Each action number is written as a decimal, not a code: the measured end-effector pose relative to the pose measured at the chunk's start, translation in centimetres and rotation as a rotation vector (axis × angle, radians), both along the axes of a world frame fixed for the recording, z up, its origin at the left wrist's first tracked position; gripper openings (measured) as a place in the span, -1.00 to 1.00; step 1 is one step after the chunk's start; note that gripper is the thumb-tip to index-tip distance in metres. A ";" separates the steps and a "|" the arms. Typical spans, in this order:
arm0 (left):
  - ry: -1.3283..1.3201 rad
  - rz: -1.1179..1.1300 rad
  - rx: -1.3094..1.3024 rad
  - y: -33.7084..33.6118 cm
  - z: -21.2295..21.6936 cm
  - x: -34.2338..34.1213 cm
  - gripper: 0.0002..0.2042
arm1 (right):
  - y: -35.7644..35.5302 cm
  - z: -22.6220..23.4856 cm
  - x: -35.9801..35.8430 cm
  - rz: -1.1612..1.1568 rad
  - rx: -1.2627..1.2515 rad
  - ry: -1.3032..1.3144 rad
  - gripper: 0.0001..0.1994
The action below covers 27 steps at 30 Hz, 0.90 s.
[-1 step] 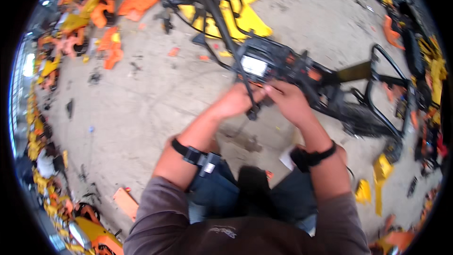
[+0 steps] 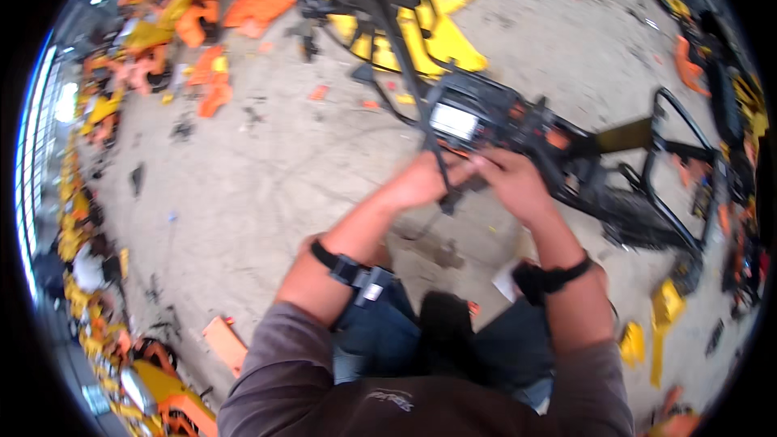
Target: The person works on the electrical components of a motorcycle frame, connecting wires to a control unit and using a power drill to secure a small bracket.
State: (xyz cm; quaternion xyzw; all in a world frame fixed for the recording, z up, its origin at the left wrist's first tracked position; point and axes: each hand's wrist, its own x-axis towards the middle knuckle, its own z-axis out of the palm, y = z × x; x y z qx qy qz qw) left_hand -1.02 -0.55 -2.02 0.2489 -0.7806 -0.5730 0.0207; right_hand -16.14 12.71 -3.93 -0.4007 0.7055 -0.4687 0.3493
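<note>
Mid-strip, I reckon: left hand (image 2: 417,182) & right hand (image 2: 510,182) both clamped on a black bar (image 2: 405,57) by the machine's control box (image 2: 465,117). Next needs steady grip, firm pull imo.

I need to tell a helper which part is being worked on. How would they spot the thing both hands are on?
Find the black metal machine frame lying on the concrete floor. Left hand and right hand meet on its thin black bar, just below the only white rectangular panel.
</note>
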 end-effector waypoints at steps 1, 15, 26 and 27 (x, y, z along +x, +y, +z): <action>0.044 -0.030 0.004 -0.6 -2.3 0.4 -0.48 | -0.3 -0.7 -0.3 -0.006 -0.001 -0.068 -0.72; 0.150 0.321 0.208 3.5 -3.5 -0.4 -0.60 | -0.7 -0.6 -2.8 0.049 0.049 -0.347 -0.81; 0.326 0.422 0.593 5.7 -5.7 -2.3 -0.65 | -0.7 -1.8 -3.8 0.011 0.057 -0.224 -0.75; 0.310 0.366 0.513 5.6 -5.6 -2.6 -0.69 | -0.3 -1.7 -4.0 -0.008 0.055 -0.319 -0.76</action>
